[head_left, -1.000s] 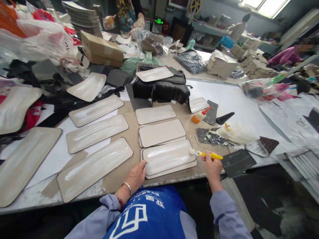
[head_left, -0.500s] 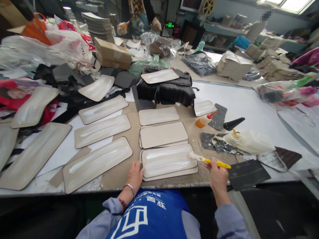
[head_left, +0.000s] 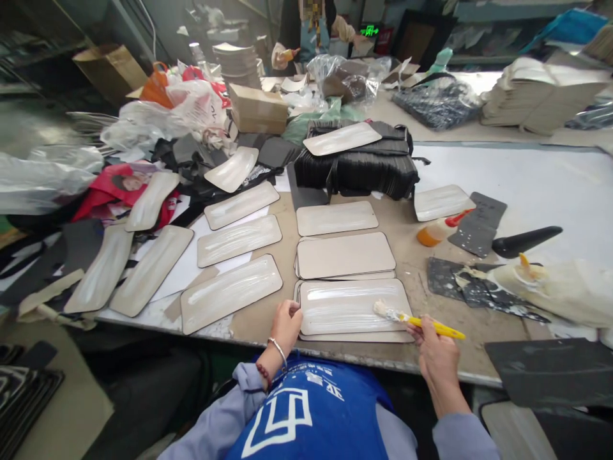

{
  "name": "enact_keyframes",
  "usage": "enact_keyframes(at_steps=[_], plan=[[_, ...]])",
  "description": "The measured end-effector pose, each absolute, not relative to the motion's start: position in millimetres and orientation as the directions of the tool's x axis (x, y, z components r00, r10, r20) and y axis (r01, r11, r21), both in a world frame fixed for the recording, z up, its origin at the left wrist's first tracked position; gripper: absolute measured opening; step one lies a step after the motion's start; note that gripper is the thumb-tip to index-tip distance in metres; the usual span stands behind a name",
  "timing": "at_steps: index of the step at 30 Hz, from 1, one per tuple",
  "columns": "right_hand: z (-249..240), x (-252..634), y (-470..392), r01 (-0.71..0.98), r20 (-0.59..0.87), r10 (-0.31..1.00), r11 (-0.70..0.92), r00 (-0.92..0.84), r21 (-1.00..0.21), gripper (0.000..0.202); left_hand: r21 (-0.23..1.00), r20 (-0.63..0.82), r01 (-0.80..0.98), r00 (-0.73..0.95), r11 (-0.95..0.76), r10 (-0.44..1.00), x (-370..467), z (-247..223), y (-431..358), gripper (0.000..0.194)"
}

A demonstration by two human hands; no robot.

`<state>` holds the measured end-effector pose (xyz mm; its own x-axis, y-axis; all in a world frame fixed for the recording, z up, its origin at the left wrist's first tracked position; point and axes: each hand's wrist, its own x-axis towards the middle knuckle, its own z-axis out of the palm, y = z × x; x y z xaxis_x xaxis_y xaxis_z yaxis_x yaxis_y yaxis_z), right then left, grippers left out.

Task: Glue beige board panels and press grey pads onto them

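My right hand [head_left: 438,348] grips the yellow handle of a paintbrush [head_left: 443,327]. Its bristles, loaded with white paste, touch the right part of a beige rounded panel [head_left: 342,319] with white streaks across it. This panel lies on a few others at the table's front edge. At its left edge, the closed fingers of my left hand [head_left: 286,326] hold it. Just behind is a stack of panels with a plain beige top one [head_left: 345,255]. Farther back lies a single coated panel [head_left: 336,218].
Several white-streaked panels [head_left: 232,291] lie to the left. Black bundled pieces [head_left: 357,169] sit at the back. To the right are an orange glue bottle [head_left: 431,233], a black-handled tool [head_left: 527,241] and a paste-smeared bag [head_left: 555,284]. A co-worker [head_left: 311,38] stands across the table.
The view has swung to the left. The brush has moved leftward and slightly nearer me over the panel, away from its right end. My left hand stays at the left edge.
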<state>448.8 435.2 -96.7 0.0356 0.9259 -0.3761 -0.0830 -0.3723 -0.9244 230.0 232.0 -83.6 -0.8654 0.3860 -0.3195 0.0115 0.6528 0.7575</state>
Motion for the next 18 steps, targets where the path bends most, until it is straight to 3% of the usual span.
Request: enact_keyframes(at_steps=[3,10,18], plan=[[-99,450,436,-0.085,-0.378,0.925,-0.374,0.033,-0.924,0.051,0.815,-0.317,-0.006,-0.842,0.58,0.437,234,-78,231,0.01],[-74,443,425,-0.062,-0.35,0.937,-0.349,-0.003,-0.935,0.048,0.793,-0.534,-0.245,-0.719,0.558,0.444,229,-86,230,0.013],[-57,341,348,0.085,-0.37,0.842,-0.368,-0.392,-0.926,0.047,0.808,-0.527,-0.24,-0.702,0.539,0.478,227,-95,228,0.01]])
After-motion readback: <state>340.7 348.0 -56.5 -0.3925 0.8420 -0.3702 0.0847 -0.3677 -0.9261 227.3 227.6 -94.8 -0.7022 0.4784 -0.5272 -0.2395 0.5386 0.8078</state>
